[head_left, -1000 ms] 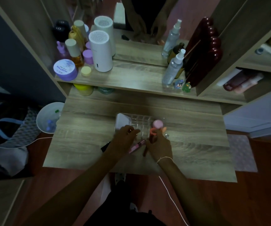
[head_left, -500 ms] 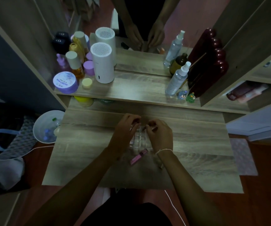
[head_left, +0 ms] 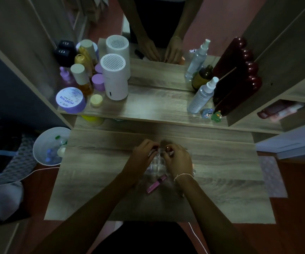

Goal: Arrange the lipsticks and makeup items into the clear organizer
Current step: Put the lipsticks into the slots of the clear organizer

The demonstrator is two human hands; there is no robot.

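Note:
The clear organizer (head_left: 156, 162) stands in the middle of the wooden table (head_left: 96, 180), mostly hidden between my hands. My left hand (head_left: 141, 155) pinches its far left rim with curled fingers. My right hand (head_left: 178, 159) hovers over the organizer's far right part, shut on a small lipstick (head_left: 169, 149) with a dark red end. A pink lip gloss tube (head_left: 156, 184) lies loose on the table just in front of the organizer, between my wrists.
A raised shelf (head_left: 148, 107) behind holds a white cylinder (head_left: 114, 77), a purple jar (head_left: 71, 99), bottles, a spray bottle (head_left: 202, 96) and a mirror. A white bin (head_left: 47, 145) stands left of the table. A dark red object (head_left: 239, 76) leans at right.
Both hands moved from the table's near side up over the organizer's far end. The right hand carried the lipstick there. The pink tube stayed on the table.

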